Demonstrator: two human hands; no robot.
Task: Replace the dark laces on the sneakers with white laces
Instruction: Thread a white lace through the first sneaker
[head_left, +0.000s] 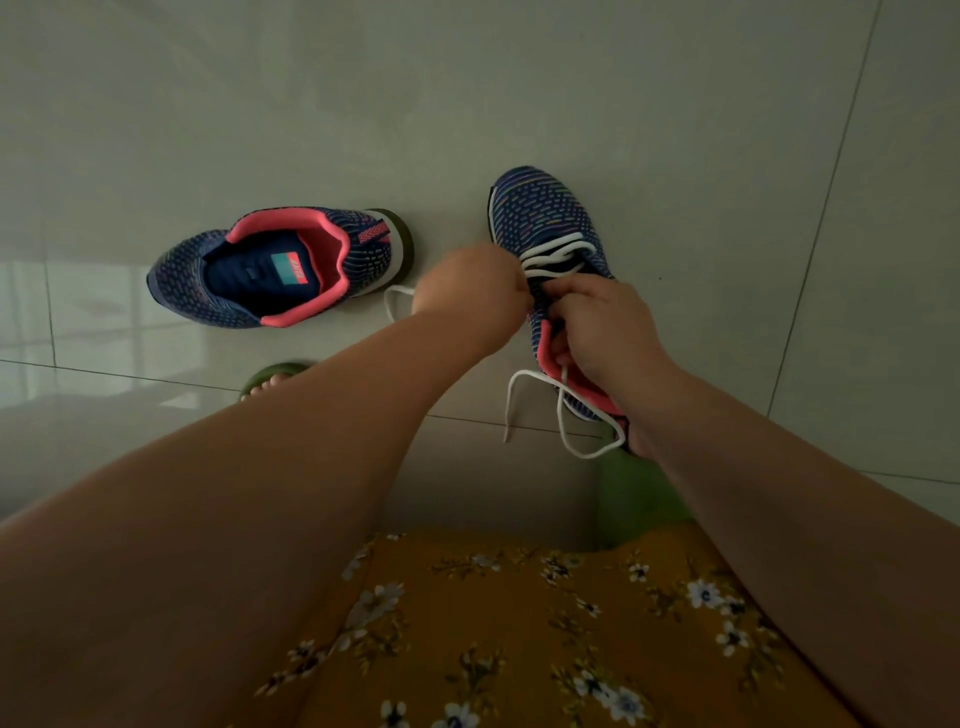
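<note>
Both hands pinch the white lace (550, 258) at the right sneaker (545, 228) on the floor (675, 130): left hand (470, 283) fingers curled, right hand (605, 325) over the tongue. The other sneaker (275, 267) lies apart, unlaced.

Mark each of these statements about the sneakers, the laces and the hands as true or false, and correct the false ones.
1. White lace already crosses the eyelets of the right-hand sneaker. True.
2. The left-hand sneaker carries a dark lace. False: no lace shows on it.
3. Both hands work at the right-hand sneaker, left hand and right hand. True.
4. The left-hand sneaker is held off the floor. False: it lies on the tiles, untouched.
5. Loose white lace ends hang below the right hand. True.
6. The lining of the sneakers is green. False: it is pink.
</note>
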